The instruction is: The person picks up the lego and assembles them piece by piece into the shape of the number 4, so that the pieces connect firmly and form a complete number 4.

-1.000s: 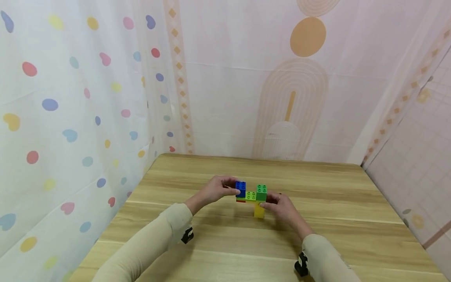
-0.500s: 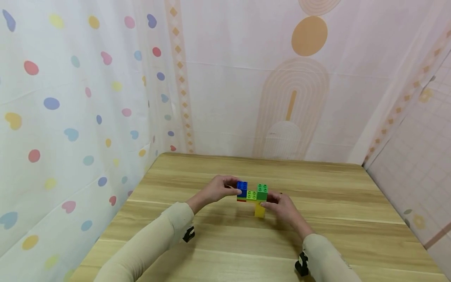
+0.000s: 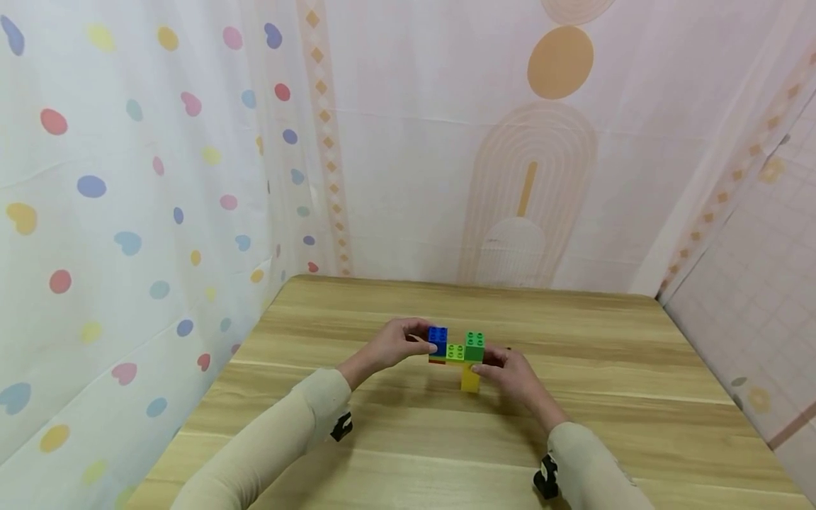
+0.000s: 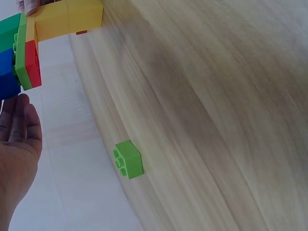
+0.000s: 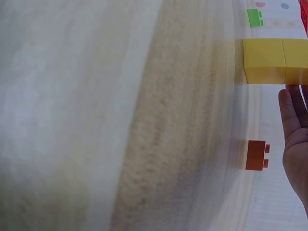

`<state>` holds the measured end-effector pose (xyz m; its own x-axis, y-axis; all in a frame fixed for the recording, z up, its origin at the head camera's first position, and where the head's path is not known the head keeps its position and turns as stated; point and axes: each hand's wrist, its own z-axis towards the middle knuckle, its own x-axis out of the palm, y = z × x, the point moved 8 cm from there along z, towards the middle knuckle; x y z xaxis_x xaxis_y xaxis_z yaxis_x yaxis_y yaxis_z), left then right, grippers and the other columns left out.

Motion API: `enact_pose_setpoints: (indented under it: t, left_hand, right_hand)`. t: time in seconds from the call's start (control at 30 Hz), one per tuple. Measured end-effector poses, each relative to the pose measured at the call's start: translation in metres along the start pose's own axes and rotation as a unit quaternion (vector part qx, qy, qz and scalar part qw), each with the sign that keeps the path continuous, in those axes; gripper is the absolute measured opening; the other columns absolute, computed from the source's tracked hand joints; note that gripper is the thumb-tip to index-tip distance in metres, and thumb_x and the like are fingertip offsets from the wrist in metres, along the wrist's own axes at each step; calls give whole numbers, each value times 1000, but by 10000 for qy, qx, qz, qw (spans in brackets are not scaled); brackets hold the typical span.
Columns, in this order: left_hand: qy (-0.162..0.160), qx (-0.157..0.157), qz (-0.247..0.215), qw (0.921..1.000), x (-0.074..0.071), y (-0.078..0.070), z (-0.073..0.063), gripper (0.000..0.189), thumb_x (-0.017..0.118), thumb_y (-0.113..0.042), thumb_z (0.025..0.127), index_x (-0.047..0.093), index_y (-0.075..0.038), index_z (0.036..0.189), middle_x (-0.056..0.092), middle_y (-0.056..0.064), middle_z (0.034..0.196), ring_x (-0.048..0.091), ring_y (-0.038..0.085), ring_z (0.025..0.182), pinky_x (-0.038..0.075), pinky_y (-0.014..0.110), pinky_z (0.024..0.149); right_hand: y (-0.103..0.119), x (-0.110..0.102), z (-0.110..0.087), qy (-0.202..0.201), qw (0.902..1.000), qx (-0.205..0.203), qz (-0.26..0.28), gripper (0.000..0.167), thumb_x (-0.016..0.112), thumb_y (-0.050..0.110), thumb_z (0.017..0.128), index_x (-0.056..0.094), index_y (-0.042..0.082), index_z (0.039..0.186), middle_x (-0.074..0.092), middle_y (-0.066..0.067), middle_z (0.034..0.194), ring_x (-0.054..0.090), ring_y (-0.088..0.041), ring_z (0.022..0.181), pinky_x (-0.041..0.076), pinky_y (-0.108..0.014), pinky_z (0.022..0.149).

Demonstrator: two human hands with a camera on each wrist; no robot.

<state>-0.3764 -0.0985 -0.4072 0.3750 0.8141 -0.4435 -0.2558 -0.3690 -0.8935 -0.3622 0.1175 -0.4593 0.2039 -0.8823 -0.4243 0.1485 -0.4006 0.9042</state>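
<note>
A small structure of toy building bricks stands on the table between my hands. Its column is made of yellow bricks (image 5: 264, 61), with a lime green plate (image 3: 455, 352) lying across the top and reaching left. On that plate sit a blue brick (image 3: 438, 340) at the left end and a green brick (image 3: 474, 346) at the right. Beneath the overhanging end is a red brick (image 4: 32, 64). My left hand (image 3: 399, 343) pinches the blue brick between thumb and fingers. My right hand (image 3: 510, 373) grips the column from the right, thumb near the top of the yellow.
A loose light green brick (image 4: 128, 161) lies on the wooden table (image 3: 408, 453) beyond my left hand. An orange-brown brick (image 5: 256, 155) rests beyond my right hand. Patterned curtains (image 3: 408, 177) hang behind the table and along its sides.
</note>
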Motion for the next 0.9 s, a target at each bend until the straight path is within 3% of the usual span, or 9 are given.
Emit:
enact_pose_setpoints:
  t: [0.9]
  left_hand:
    - [-61, 43, 213, 9997, 0, -3, -1, 36, 76, -22, 90, 68, -9, 122, 68, 3, 102, 63, 20, 93, 54, 33, 78]
  right_hand:
    - [2, 0, -1, -3, 10000, -39, -18, 30, 76, 21, 90, 72, 8, 116, 69, -2, 104, 61, -17, 94, 52, -33, 82]
